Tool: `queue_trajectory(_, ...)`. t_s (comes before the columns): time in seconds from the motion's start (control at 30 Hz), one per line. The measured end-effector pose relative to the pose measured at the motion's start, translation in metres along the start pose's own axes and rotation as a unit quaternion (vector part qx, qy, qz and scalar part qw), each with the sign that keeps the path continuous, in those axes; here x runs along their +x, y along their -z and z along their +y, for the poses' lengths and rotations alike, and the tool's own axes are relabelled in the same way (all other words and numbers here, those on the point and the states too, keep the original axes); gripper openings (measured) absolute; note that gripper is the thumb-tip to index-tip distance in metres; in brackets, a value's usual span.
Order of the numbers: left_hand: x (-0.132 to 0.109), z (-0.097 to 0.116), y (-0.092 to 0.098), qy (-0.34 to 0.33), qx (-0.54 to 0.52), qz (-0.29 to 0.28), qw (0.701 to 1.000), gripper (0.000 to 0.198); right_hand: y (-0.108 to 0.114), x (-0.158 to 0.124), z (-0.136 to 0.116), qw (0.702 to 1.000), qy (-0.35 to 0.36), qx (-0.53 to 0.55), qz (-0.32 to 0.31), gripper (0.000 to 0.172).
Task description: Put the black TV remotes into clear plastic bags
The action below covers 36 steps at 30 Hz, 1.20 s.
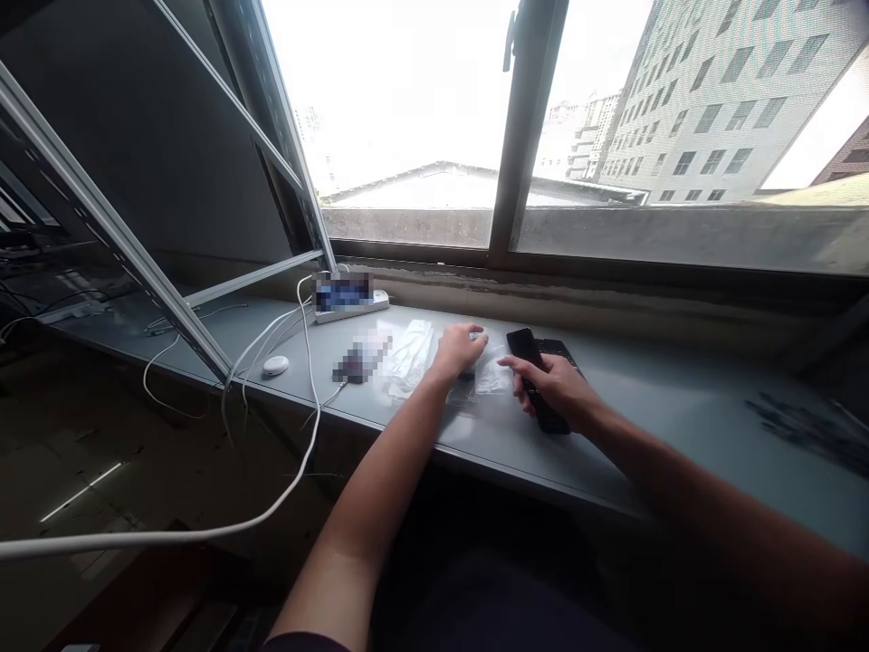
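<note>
My right hand is closed around a slim black bar-shaped object, like a remote control, its upper end tilted up off the table. Next to that hand, partly covered by it, lie black pieces with what look like buttons. My left hand is over the table with its fingers curled down by a small dark thing, mostly hidden under the palm. A clear plastic bag lies between the two hands. White plastic wrapping spreads to the left of my left hand.
A white power strip with a blurred-out item stands near the window. White cables loop over the table's front edge. A round white puck sits near a metal frame post. Dark strands lie far right.
</note>
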<state>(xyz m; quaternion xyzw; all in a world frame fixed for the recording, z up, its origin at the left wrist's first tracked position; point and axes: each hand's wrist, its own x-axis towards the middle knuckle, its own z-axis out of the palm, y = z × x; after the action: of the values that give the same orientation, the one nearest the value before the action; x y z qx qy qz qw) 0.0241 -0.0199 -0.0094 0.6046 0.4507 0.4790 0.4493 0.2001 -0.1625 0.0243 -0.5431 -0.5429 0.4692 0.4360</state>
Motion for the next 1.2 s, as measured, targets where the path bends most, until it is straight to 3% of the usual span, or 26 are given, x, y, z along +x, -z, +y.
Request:
queue_trajectory(0.1, -0.001, 0.001, 0.001, -0.033, 0.071, -0.007, 0.997, 0.010, -0.001, -0.001, -0.001, 1.000, 0.009, 0.001, -0.002, 0.052)
queue_trajectory(0.33, -0.002, -0.001, 0.001, -0.035, 0.114, -0.042, 0.992, 0.010, 0.002, 0.001, 0.006, 1.000, 0.028, 0.006, -0.004, 0.049)
queue_trajectory(0.53, 0.001, -0.008, 0.000, -0.081, 0.200, -0.064, 0.974, 0.008, 0.000, 0.000, 0.003, 0.999, 0.032, 0.000, -0.007, 0.053)
queue_trajectory(0.87, 0.002, -0.009, 0.001, -0.124, 0.268, -0.109, 0.949, 0.022, -0.002, -0.004, -0.002, 0.999, 0.032, -0.019, -0.013, 0.061)
queue_trajectory(1.03, 0.003, -0.012, -0.001, -0.136, 0.248, -0.059, 0.957, 0.018, -0.001, -0.003, -0.001, 0.999, 0.032, -0.019, -0.015, 0.063)
queue_trajectory(1.2, 0.004, -0.013, -0.001, -0.119, 0.297, -0.047, 0.946, 0.031, -0.002, -0.003, -0.003, 0.999, 0.026, -0.021, -0.015, 0.065)
